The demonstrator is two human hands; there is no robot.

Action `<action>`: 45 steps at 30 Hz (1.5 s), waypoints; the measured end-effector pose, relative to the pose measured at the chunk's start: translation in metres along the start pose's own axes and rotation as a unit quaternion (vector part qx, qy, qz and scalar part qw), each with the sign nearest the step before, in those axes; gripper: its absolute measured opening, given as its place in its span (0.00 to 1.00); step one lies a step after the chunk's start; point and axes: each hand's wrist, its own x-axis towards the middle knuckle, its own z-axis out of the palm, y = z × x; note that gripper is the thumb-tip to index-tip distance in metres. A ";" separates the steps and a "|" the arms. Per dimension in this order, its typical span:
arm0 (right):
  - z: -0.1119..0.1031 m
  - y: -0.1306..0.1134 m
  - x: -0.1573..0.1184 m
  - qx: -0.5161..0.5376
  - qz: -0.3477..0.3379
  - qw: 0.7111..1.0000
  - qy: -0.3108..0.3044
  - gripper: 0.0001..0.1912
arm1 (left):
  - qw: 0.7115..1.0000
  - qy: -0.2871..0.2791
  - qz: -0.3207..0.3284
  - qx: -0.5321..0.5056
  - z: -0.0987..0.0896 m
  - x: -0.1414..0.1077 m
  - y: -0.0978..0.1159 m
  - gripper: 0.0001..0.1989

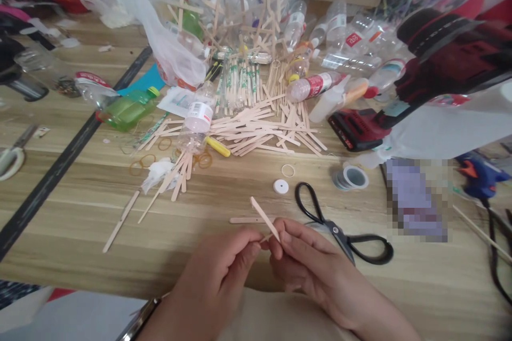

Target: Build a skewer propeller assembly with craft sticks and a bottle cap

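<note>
My right hand (316, 258) pinches a wooden craft stick (264, 216) near its lower end, and the stick slants up to the left. My left hand (228, 264) is closed beside it, with thumb and forefinger pressed together on a thin tan piece (265, 238) that reaches to the stick; I cannot make out what it is. Behind the fingers, another craft stick (246, 220) lies flat on the table. Black-handled scissors (335, 229) lie to the right, their blades partly hidden by my right hand.
A white disc (280, 186), a rubber band (288, 170) and a wire spool (354, 177) lie ahead. A heap of craft sticks (260, 130) spreads behind them, near plastic bottles (198, 117). A red-black cordless drill (432, 74) and a glue gun (480, 173) are at right.
</note>
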 end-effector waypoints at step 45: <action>-0.012 -0.007 -0.004 -0.071 0.143 0.987 -0.019 0.24 | 0.958 -0.147 -0.128 -0.209 -0.008 0.007 0.008 0.16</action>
